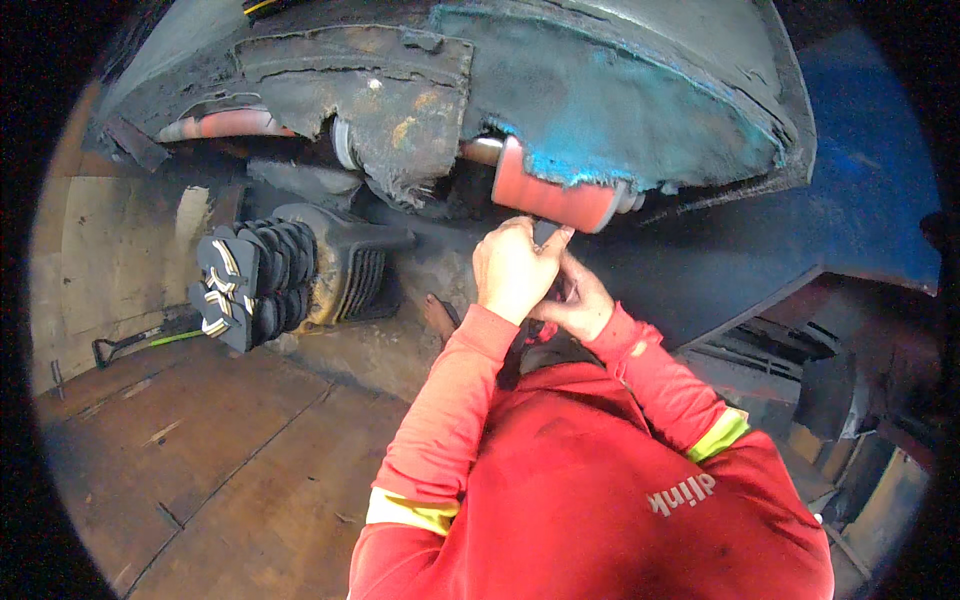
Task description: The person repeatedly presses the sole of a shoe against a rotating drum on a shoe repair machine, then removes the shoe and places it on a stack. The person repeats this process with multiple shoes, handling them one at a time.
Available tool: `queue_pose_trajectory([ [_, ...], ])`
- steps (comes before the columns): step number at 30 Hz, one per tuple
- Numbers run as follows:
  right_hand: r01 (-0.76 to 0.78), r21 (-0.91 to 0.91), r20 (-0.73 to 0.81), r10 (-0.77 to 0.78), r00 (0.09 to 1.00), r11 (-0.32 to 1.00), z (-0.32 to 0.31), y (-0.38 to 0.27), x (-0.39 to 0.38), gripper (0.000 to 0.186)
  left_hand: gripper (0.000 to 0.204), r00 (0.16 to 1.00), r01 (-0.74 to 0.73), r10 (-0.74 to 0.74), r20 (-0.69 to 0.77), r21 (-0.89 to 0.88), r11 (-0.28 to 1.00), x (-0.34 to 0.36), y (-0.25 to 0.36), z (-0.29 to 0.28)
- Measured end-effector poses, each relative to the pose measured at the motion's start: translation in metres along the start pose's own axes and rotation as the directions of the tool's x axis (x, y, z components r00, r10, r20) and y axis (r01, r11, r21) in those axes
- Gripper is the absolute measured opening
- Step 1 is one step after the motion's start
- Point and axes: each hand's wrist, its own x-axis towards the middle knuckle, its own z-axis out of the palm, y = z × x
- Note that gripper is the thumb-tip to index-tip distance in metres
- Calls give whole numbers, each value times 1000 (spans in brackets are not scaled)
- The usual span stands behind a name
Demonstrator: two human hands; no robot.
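Far left there's a long-handled tool w/ a green shaft (150, 340) lying on the wooden floor (220, 460), just beside a stack of black sandals w/ pale strap marks (240, 285) standing on edge. Right of the sandals sits a black ribbed moulded piece (345, 265), touching the stack. Above all that runs the worn, flaking dark machine housing (390, 90), its right part caked in teal residue (610, 110); a reddish roller (225, 124) shows under its left end. Moving to centre: your left hand (515, 268) is raised, fingers curled and pinched round a small dark part (545, 235), thumb and forefinger meeting at its top. That part sits right under the end of the short red roller (553, 198), touching or nearly so; can't tell which. Your right hand (577, 305) is tucked just below and behind the left, touching it, fingers bent in toward the same spot; whether it's gripping anything is hidden by the left hand, so can't tell. Both sleeves are red w/ yellow-green bands. A bare foot (440, 315) shows on the floor just left of your left forearm. Right of the roller, a blue-dusted dark panel (860, 200) slopes off toward the rim.
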Motion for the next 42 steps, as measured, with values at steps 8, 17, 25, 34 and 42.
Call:
queue_pose_trajectory([
  [8,234,-880,16,-467,884,412,21,14,-29,71,43,995,-88,96,-38,-799,595,-44,-27,-6],
  [17,304,-706,-35,-460,887,640,39,8,-24,89,46,986,-169,156,-64,-397,902,-39,-9,-43],
  [25,271,-496,-78,-353,932,825,32,2,-26,64,44,978,-206,204,-45,-38,978,-24,9,-37],
  [34,301,-544,26,-343,939,783,14,-7,-33,70,44,986,-154,137,-92,-230,961,-31,6,-22],
  [42,234,-574,-1,-287,958,785,20,-17,-34,82,44,976,-206,195,-102,-111,972,-29,7,-23],
])
